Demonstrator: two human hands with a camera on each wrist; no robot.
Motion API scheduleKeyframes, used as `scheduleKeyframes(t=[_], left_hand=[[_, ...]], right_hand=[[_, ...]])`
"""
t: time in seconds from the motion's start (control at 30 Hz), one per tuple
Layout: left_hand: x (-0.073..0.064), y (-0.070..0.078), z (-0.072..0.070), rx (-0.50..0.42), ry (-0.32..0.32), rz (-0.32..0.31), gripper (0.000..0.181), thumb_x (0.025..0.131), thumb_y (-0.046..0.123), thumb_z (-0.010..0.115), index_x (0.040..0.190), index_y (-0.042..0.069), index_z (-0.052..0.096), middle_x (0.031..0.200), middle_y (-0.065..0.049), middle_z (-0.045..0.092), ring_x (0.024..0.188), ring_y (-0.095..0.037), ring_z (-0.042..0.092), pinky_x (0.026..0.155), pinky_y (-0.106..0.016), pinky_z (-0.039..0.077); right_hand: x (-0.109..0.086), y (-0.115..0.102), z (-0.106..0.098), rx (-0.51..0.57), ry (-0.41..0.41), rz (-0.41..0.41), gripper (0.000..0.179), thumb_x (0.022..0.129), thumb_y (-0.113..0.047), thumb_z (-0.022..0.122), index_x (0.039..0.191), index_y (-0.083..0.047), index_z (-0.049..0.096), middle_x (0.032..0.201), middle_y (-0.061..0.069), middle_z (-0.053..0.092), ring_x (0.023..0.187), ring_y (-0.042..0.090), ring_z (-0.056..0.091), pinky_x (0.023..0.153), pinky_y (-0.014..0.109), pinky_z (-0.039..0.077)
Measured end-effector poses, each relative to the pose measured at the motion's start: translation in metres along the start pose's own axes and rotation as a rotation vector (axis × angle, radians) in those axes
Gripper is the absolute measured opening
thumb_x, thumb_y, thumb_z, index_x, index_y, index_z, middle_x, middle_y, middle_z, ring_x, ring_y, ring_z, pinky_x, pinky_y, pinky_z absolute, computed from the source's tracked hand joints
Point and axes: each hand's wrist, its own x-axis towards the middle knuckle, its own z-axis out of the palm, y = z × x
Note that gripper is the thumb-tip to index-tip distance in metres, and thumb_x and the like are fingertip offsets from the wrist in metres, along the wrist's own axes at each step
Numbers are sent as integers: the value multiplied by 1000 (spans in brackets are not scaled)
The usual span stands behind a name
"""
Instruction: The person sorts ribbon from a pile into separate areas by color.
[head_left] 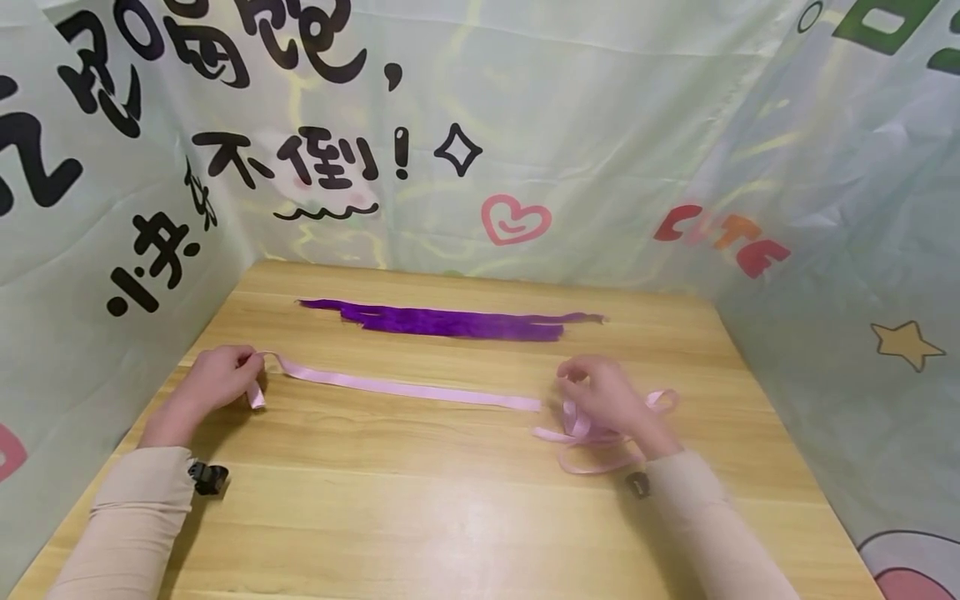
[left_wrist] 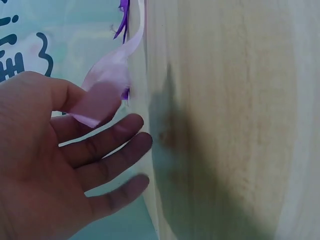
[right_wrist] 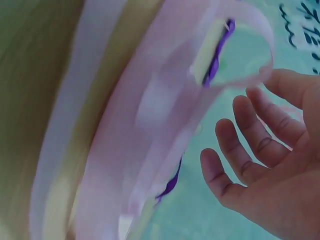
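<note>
I see the left hand (head_left: 219,379) pinching flat ribbon (head_left: 420,390) near the tabletop's (head_left: 360,500) left edge; right hand (head_left: 603,396) half-curled, its hold unclear.

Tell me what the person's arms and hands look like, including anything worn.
Plain beige long sleeves cover both forearms, the left sleeve creased near its cuff, the right sleeve smoother. A small black gadget shows at the left cuff, a dark one by the right. Neither left hand nor right hand wears a glove.

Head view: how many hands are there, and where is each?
2: left hand at the table's left, pinching pink ribbon; right hand at its right, by pink loops.
</note>
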Motion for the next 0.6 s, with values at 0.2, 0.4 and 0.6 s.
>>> scheduleKeyframes(t=[0.2, 0.4, 0.6], left_hand=[[2, 3, -1, -35, -39, -51, 45, 108, 29, 31, 80, 9, 61, 67, -1, 62, 64, -20, 54, 62, -32, 42], [5, 3, -1, -43, -29, -63, 46, 108, 31, 31, 74, 10, 52, 62, -3, 56, 58, -21, 55, 57, -33, 43], [5, 2, -3, -40, -43, -45, 44, 107, 30, 33, 71, 11, 49, 60, -2, 53, 57, -21, 54, 56, -34, 40]], right_hand=[[8, -9, 23, -43, -69, -27, 14, 100, -19, 71, 105, -8, 77, 88, 1, 72, 78, 12, 63, 78, 37, 57], [9, -10, 30, -59, -104, 25, 10, 99, -19, 73, 96, -10, 75, 79, -2, 69, 70, 11, 59, 72, 33, 56], [8, 8, 26, -58, -134, 137, 12, 99, -21, 73, 91, -11, 73, 73, -1, 67, 67, 14, 60, 65, 31, 53]])
